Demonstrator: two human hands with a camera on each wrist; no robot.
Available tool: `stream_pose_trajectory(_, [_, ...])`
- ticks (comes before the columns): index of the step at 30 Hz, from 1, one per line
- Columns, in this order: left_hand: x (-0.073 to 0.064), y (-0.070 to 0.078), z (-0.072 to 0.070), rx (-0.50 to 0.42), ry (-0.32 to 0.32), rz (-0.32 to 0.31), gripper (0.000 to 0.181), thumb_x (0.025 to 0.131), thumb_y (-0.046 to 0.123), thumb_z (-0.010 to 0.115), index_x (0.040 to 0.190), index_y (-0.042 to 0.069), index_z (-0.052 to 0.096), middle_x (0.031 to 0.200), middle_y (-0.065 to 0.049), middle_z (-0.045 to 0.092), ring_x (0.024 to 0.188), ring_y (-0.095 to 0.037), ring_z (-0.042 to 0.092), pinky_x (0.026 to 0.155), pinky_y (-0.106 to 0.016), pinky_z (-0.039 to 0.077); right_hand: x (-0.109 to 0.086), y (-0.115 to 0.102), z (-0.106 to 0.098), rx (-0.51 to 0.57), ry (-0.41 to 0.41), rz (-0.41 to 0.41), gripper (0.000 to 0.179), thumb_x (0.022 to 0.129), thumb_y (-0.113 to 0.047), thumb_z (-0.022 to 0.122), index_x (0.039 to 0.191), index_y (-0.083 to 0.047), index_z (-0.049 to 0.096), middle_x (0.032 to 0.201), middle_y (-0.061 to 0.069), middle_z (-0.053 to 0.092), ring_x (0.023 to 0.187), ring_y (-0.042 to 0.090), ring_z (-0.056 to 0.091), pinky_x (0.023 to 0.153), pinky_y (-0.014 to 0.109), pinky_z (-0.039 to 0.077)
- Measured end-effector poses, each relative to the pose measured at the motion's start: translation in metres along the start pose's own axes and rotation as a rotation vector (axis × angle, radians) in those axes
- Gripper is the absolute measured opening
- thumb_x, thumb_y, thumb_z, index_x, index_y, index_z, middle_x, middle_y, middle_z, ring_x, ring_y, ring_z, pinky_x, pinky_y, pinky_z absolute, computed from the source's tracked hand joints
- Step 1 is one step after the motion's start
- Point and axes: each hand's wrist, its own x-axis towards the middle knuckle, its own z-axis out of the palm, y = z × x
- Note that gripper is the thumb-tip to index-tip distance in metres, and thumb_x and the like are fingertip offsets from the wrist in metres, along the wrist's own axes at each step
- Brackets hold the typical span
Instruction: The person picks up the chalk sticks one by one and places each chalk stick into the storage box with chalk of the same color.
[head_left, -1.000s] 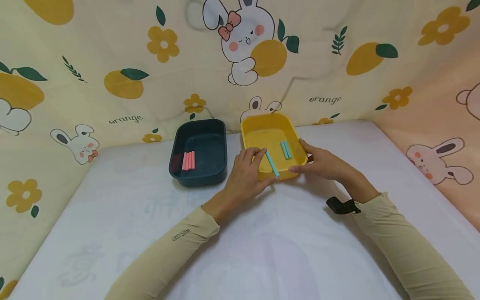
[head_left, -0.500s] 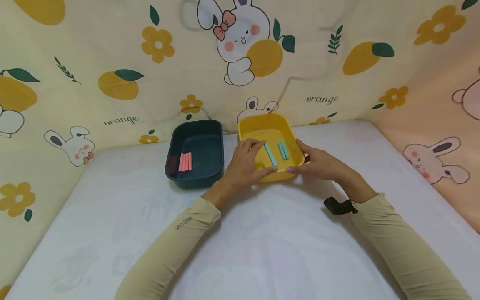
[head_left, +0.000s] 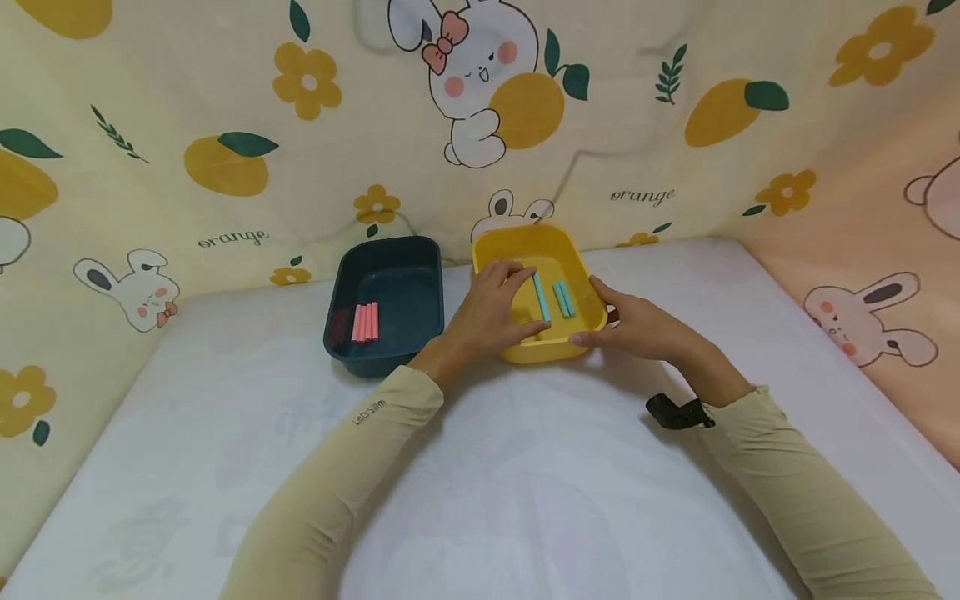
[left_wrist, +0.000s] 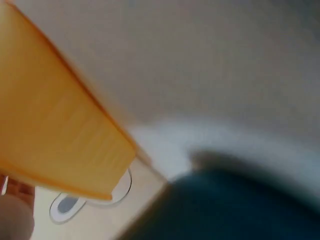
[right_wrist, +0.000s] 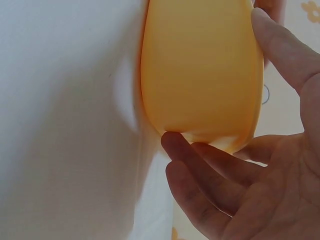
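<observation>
My left hand [head_left: 491, 312] reaches over the near left rim of the yellow plastic box [head_left: 536, 352]. Thumb and finger pinch a light-blue chalk stick [head_left: 542, 297] by its two ends, inside the box. To its right, two teal chalk sticks [head_left: 564, 299] lie side by side on the box floor. My right hand [head_left: 637, 327] grips the box's near right corner, its thumb at the rim; in the right wrist view its fingers [right_wrist: 200, 172] curl against the outer wall. The left wrist view shows mostly the box's outside and not the pinched stick.
A dark blue box [head_left: 386, 364] stands to the left, with several pink chalk sticks [head_left: 365, 322] in it. Both boxes sit on a white-covered table [head_left: 480, 492]. A patterned cloth [head_left: 337, 158] hangs close behind them.
My left hand has carried the light-blue stick from above the near rim farther back into the yellow box, turning it more upright in view. The right hand keeps its hold.
</observation>
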Motion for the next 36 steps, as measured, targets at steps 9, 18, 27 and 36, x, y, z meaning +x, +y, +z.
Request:
stream_pose_trajectory(9, [0.016,-0.002,-0.003,-0.008,-0.131,-0.046,0.082,0.081,0.053,0.078,0.145,0.010,0.051,0.133,-0.005,0.050,0.126,-0.022,0.044,0.113,-0.033,0.040,-0.001,-0.001,-0.003,0.014,-0.007,-0.002,0.117,0.082,-0.066,0.068,0.161,-0.013,0.000,0.150,0.020,0.045,0.129,0.035,0.049,0.109,0.055,0.041])
stream_pose_trajectory(18, [0.036,-0.005,-0.002,-0.004,-0.246,-0.083,0.085,0.080,0.055,0.077,0.147,0.012,0.049,0.137,-0.005,0.051,0.129,-0.022,0.045,0.115,-0.034,0.040,-0.001,-0.001,-0.002,0.022,-0.012,-0.002,0.117,0.082,-0.066,0.069,0.161,-0.015,0.000,0.149,0.019,0.045,0.127,0.033,0.050,0.105,0.053,0.045])
stream_pose_trajectory(27, [0.054,-0.004,0.003,-0.015,-0.386,-0.120,0.083,0.080,0.056,0.077,0.145,0.013,0.052,0.141,-0.003,0.051,0.126,-0.019,0.050,0.113,-0.030,0.042,-0.002,0.000,-0.003,0.012,-0.008,0.009,0.118,0.080,-0.069,0.068,0.161,-0.017,0.000,0.149,0.019,0.045,0.127,0.034,0.050,0.103,0.052,0.047])
stream_pose_trajectory(36, [0.069,-0.002,0.010,-0.126,-0.473,-0.229,0.074,0.079,0.048,0.081,0.139,0.011,0.058,0.137,-0.004,0.056,0.116,-0.018,0.054,0.110,-0.028,0.043,-0.004,0.000,-0.003,0.033,-0.020,-0.010,0.115,0.082,-0.067,0.068,0.161,-0.016,0.000,0.150,0.017,0.045,0.128,0.033,0.049,0.105,0.054,0.045])
